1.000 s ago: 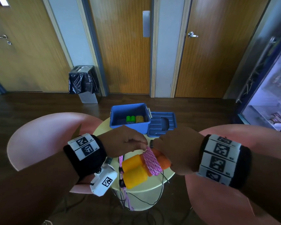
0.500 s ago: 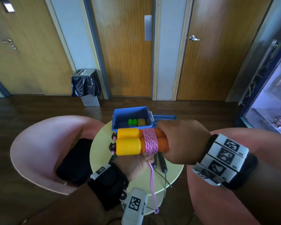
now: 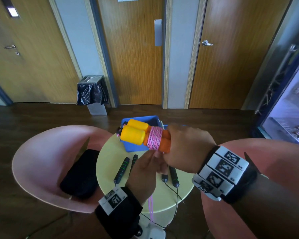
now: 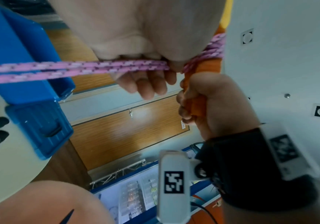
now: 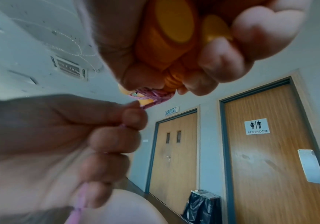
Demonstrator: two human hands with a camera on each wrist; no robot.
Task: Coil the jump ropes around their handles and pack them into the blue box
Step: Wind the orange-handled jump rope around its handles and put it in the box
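Observation:
My right hand [image 3: 181, 145] grips the orange ends of two yellow-and-orange jump-rope handles [image 3: 134, 133], held side by side in the air in front of the blue box [image 3: 141, 119]. Several turns of pink rope [image 3: 154, 138] wrap both handles. Just below, my left hand [image 3: 152, 165] has its fingers curled round the loose doubled pink strand [image 4: 78, 68], which runs taut from the coil and hangs down past the table edge [image 3: 151, 211]. The right wrist view shows the right fingers [image 5: 222, 60] round the handles and the left fingers [image 5: 117, 136] round the rope.
Black handles with green stripes [image 3: 122, 169] [image 3: 173, 176] and thin black cords lie on the round yellow-green table [image 3: 107, 161]. The box's lid [image 4: 40, 128] lies beside the box. Pink chairs [image 3: 41, 161] [image 3: 274, 152] flank the table; a black pouch [image 3: 79, 175] lies on the left one.
The handles have risen off the table and moved toward the box. My left hand went from beside the coil to beneath it, carrying the pink strand round.

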